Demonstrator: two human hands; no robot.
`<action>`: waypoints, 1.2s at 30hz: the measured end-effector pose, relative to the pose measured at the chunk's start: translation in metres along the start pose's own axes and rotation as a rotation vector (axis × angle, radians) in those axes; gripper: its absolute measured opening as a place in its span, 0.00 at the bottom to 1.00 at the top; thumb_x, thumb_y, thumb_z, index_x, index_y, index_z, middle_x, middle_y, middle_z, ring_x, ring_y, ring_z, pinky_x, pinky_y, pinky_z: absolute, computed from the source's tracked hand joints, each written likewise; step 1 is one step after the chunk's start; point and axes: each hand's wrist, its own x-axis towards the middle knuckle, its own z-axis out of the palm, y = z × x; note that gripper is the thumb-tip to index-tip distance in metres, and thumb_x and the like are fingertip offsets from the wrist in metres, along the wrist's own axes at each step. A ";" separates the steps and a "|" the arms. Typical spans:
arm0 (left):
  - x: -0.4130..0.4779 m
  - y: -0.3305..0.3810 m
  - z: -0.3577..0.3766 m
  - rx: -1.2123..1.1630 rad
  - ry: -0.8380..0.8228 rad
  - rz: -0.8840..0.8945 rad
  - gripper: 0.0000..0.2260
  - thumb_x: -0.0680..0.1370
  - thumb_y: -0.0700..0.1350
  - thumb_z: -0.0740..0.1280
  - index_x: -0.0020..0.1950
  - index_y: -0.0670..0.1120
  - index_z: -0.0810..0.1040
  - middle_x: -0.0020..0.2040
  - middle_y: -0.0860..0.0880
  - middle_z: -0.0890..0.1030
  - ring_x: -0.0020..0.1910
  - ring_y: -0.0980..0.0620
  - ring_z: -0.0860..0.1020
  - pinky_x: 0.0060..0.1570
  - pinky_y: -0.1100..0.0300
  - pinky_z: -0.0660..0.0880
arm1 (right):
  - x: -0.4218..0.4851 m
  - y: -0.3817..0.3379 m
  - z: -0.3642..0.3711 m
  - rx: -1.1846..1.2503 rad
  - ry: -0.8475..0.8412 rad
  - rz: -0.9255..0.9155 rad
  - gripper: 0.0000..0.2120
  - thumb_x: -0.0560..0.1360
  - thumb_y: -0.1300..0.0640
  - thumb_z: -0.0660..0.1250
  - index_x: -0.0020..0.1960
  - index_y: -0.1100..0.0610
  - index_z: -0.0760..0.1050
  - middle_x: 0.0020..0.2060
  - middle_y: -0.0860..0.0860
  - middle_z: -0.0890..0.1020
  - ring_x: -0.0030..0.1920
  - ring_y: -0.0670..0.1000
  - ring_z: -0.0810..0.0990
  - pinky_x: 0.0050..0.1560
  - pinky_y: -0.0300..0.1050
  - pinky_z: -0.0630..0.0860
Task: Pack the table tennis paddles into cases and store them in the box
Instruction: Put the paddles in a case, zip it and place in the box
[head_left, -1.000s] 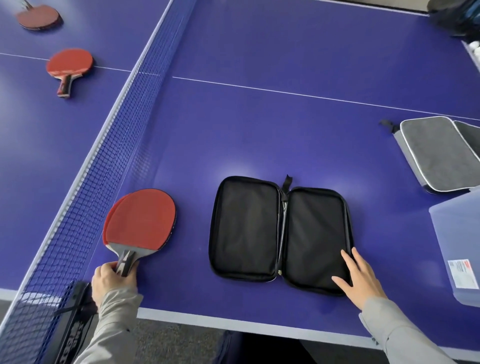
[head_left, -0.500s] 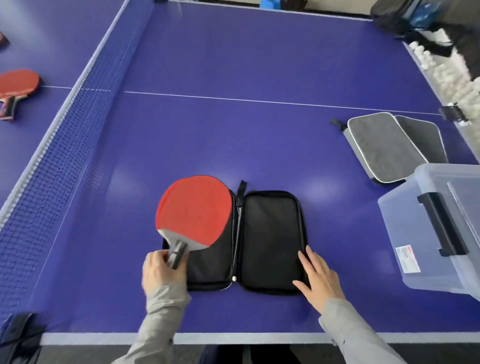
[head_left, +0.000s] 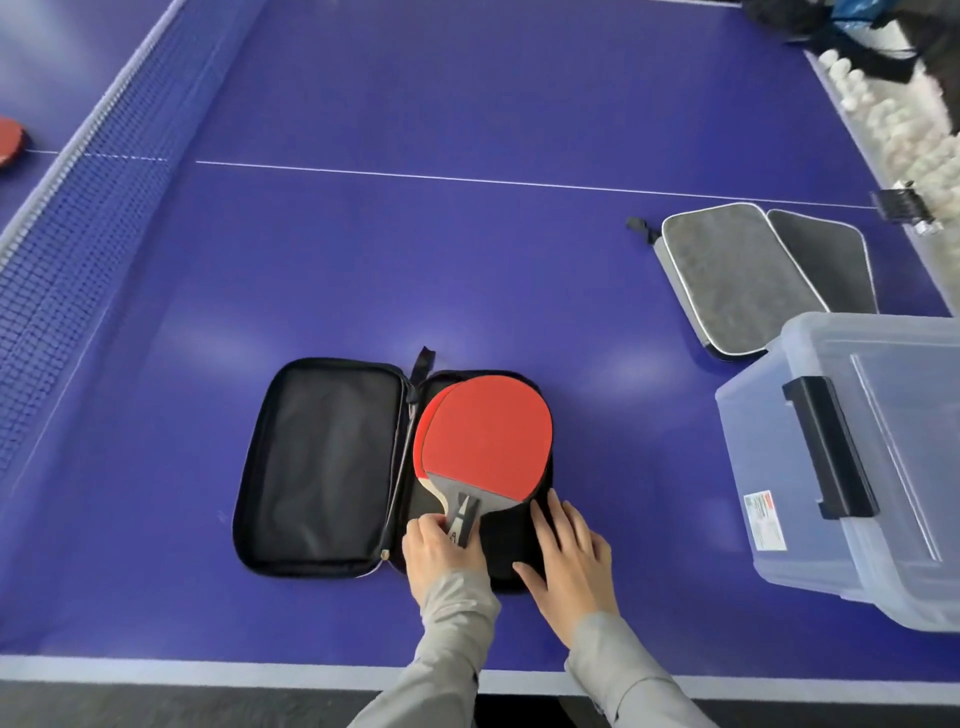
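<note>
Paddle (head_left: 485, 441) is sitting in your curled left fingers (head_left: 425, 527); lower it flat beside open right fingers (head_left: 558, 519) pressing the black case (head_left: 322, 462).

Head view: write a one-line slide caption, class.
Left hand holds red paddle over open black case; right hand rests on the case.

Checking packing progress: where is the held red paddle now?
Head view, lower centre: the red paddle sits over the right half of the open black case, handle gripped by the left hand.
</note>
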 end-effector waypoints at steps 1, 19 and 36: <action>-0.001 0.001 0.005 0.002 0.012 -0.007 0.15 0.70 0.49 0.74 0.48 0.42 0.75 0.47 0.46 0.76 0.51 0.45 0.73 0.46 0.54 0.70 | 0.000 0.001 0.000 -0.002 0.004 -0.005 0.35 0.60 0.43 0.79 0.63 0.55 0.77 0.64 0.54 0.78 0.61 0.54 0.79 0.49 0.52 0.79; 0.007 0.017 -0.012 -0.262 -0.190 -0.110 0.36 0.65 0.53 0.77 0.69 0.48 0.65 0.58 0.51 0.69 0.59 0.52 0.70 0.59 0.56 0.69 | 0.048 0.007 -0.026 0.783 0.097 0.279 0.25 0.78 0.50 0.64 0.73 0.53 0.63 0.68 0.50 0.69 0.70 0.49 0.61 0.70 0.50 0.58; 0.074 0.016 -0.031 -0.173 -0.411 0.123 0.34 0.69 0.39 0.74 0.72 0.46 0.64 0.63 0.49 0.64 0.48 0.54 0.72 0.58 0.63 0.70 | 0.086 -0.011 -0.034 0.806 0.027 0.222 0.26 0.79 0.63 0.62 0.75 0.57 0.59 0.71 0.53 0.67 0.71 0.53 0.63 0.72 0.48 0.61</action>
